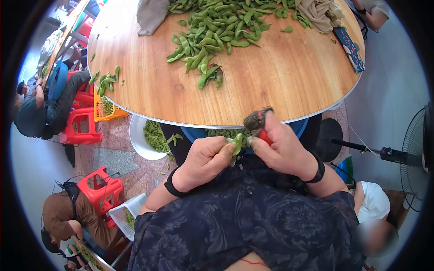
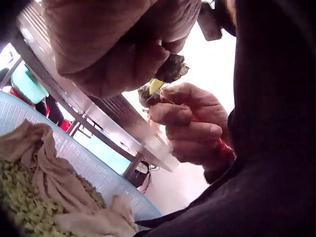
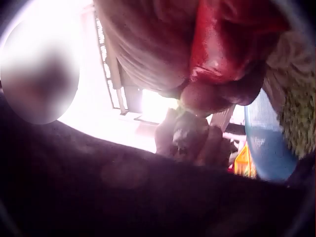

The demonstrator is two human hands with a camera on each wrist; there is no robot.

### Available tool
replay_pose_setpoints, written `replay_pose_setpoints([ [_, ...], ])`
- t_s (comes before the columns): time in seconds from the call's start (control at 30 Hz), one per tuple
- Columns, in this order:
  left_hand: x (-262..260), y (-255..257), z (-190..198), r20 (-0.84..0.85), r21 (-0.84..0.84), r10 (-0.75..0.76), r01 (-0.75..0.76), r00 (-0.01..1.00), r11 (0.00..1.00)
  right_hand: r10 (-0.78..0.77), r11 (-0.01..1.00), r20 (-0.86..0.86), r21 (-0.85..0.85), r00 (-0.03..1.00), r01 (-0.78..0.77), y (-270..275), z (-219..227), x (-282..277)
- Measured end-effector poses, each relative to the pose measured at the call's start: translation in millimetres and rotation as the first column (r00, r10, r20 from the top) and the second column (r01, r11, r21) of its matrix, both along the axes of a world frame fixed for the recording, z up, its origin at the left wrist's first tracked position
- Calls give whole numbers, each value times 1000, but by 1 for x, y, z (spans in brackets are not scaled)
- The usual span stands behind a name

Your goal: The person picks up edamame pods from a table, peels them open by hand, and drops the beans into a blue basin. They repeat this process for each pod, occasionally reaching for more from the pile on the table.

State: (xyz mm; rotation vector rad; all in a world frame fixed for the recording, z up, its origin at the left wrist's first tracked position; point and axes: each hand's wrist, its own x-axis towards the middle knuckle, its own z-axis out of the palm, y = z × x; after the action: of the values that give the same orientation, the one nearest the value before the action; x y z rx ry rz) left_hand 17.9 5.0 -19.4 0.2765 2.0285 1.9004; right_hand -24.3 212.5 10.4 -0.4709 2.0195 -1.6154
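Between thumb and curled fingers, my left hand (image 1: 205,157) pinches a green soybean pod (image 1: 237,143) just past the table's near edge. My right hand (image 1: 285,147) is close on the other side of the pod, its fingers curled round a smooth red thing (image 1: 265,136) whose kind I cannot tell. A dark, rough clump (image 1: 257,118) sits at its fingers. In the left wrist view the two hands nearly meet, with a yellow-green bit (image 2: 156,85) between their fingertips. The red thing (image 3: 215,44) shows large against the fingers in the right wrist view.
A heap of pods (image 1: 212,36) covers the far part of the round wooden table (image 1: 149,86). Below its edge, a blue basket (image 2: 113,180) holds shelled beans and a cloth. A white bucket of pods (image 1: 135,140) stands left, a fan (image 1: 413,158) right. People sit nearby.
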Motion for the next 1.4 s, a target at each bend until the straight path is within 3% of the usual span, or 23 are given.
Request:
replay_pose_setpoints([
  [0.03, 0, 1, 1, -19, -19, -31, 30, 999, 999, -62, 993, -380, 67, 923, 95, -2, 1, 1],
  [0.1, -1, 2, 3, -34, -36, -68, 67, 997, 997, -60, 995, -286, 62, 956, 81, 0, 9, 7],
  [0.17, -2, 0, 4, -41, 45, -179, 180, 983, 983, 194, 968, -435, 233, 879, -99, 0, 2, 5],
  [0.23, -3, -5, -5, -94, 52, -217, 223, 972, 973, 174, 979, -442, 177, 880, -104, 0, -8, 3],
  [0.3, -2, -7, -8, -143, 56, -247, 257, 959, 965, 217, 934, -610, 356, 762, 18, 0, -14, 4],
  [0.43, -2, -10, -5, -131, -56, -212, 206, 968, 977, 248, 923, -588, 386, 770, -2, 4, -3, 9],
  [0.5, -2, -8, -6, -122, -90, -208, 198, 970, 976, 163, 966, -552, 257, 818, -19, 5, 5, 12],
  [0.57, 1, -1, -7, -12, 110, -232, 232, 973, 967, 200, 964, -488, 253, 850, -82, 2, 2, 12],
  [0.67, -2, 2, 2, 87, 199, -236, 215, 968, 956, 223, 966, -392, 210, 893, -149, 1, -3, 8],
  [0.73, -1, 1, -4, 10, 164, -254, 249, 967, 955, 211, 971, -353, 179, 911, -156, 0, -3, 6],
  [0.83, 0, 0, -13, -132, 48, -267, 276, 955, 960, 261, 957, -346, 218, 901, -193, -4, -5, 5],
  [0.9, -2, -4, -12, -206, -33, -259, 257, 944, 966, 227, 955, -599, 293, 768, -54, -11, -13, 7],
  [0.97, 0, -13, -6, -259, -48, -281, 278, 924, 959, 260, 928, -655, 371, 709, 3, -13, -8, 4],
  [1.0, 2, -21, -4, -290, -99, -226, 206, 930, 974, 349, 886, -618, 463, 704, -32, -11, -2, 5],
  [1.07, 17, -49, -3, -199, -147, -27, -2, 980, 989, 512, 758, -476, 643, 715, -115, -5, 13, 3],
  [1.13, 36, -82, -3, 7, -142, 268, -265, 963, 954, 475, 788, -541, 613, 694, -62, -4, 25, -11],
  [1.17, 42, -97, -5, -15, -180, 410, -405, 912, 896, 428, 820, -593, 573, 682, -16, -5, 28, -18],
  [1.2, 52, -122, -31, -147, -308, 493, -513, 858, 801, 390, 817, -607, 575, 692, 43, -6, 30, -26],
  [1.23, 53, -133, -26, -195, -504, 506, -528, 840, 683, 394, 817, -611, 576, 687, 44, -11, 30, -38],
  [1.3, 58, -144, -21, -327, -696, 532, -580, 781, 423, 273, 869, -665, 481, 696, 118, -27, 25, -62],
  [1.33, 59, -143, -21, -335, -690, 535, -589, 776, 422, 276, 869, -671, 481, 688, 120, -38, 22, -71],
  [1.4, 61, -134, -21, -355, -501, 608, -694, 710, 517, 208, 889, -746, 414, 632, 197, -56, 12, -81],
])
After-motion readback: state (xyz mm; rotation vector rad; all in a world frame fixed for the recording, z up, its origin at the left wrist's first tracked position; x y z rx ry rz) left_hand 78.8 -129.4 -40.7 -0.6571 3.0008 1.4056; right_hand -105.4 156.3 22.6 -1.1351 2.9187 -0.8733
